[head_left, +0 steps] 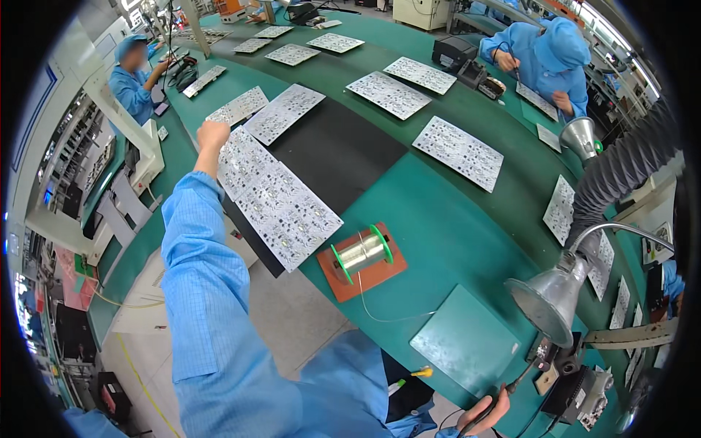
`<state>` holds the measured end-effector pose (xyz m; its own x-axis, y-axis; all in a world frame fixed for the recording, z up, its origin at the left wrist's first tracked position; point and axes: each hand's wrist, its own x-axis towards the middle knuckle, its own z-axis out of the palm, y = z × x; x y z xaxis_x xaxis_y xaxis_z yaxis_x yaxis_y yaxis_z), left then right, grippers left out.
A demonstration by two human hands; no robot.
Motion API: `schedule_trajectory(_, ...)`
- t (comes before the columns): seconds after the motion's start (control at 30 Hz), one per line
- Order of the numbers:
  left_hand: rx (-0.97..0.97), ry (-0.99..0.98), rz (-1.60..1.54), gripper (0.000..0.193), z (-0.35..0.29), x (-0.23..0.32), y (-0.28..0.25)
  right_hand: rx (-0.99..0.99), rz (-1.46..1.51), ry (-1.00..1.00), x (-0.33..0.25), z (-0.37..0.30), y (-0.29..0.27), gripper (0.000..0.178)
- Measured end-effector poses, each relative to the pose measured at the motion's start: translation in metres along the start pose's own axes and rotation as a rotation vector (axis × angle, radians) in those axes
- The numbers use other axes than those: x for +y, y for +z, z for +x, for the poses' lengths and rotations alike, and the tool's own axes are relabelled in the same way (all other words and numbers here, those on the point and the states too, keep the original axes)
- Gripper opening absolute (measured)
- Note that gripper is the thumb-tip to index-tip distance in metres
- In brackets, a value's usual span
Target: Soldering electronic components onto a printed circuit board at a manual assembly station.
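My left hand (212, 134) is stretched out to the far left, at the far end of a long white run of populated circuit board (283, 217). Its fingers are curled in, but their tips are hidden, so I cannot tell whether they pinch an edge or only rest against it. That run slants across the left edge of a black mat (350, 150); I cannot tell if it is one panel or two set end to end. Another board (239, 106) lies just beyond my knuckles.

Near and to the right, my right hand (488, 415) has its fingers wrapped around a soldering iron (504, 394), whose working end points at the holder (541, 353).

On the green surface (467, 255) between my hands, a solder wire spool (361, 255) stands on a reddish-brown base (398, 267), its loose strand trailing to a pale green pad (461, 343). No board lies on that pad.

I judge the step in hand to be positioning a board while the iron is kept ready. The next move would call for a light edge hold, clear of the components, with the iron's tip well apart.
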<state>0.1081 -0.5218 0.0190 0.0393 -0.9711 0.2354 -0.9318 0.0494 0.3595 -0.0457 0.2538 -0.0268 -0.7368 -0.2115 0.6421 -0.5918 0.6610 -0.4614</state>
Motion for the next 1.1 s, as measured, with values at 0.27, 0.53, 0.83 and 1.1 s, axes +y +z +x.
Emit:
schedule_trajectory(0.27,-0.03,-0.233,-0.205,0.046,0.032,-0.069,0.024,0.047,-0.19,-0.127,-0.018,0.02,0.015,0.027)
schedule_trajectory(0.53,-0.187,-0.277,-0.236,0.04,0.083,-0.094,0.056,0.057,-0.295,-0.143,0.004,0.005,0.017,0.029)
schedule_trajectory(0.83,-0.168,-0.345,-0.383,0.046,0.12,-0.114,0.082,-0.225,-0.247,-0.015,0.039,-0.021,-0.001,0.037)
schedule_trajectory(1.1,0.019,-0.302,-1.266,0.025,0.121,-0.065,0.036,-0.245,-0.256,-0.015,0.042,-0.022,0.0,0.037)
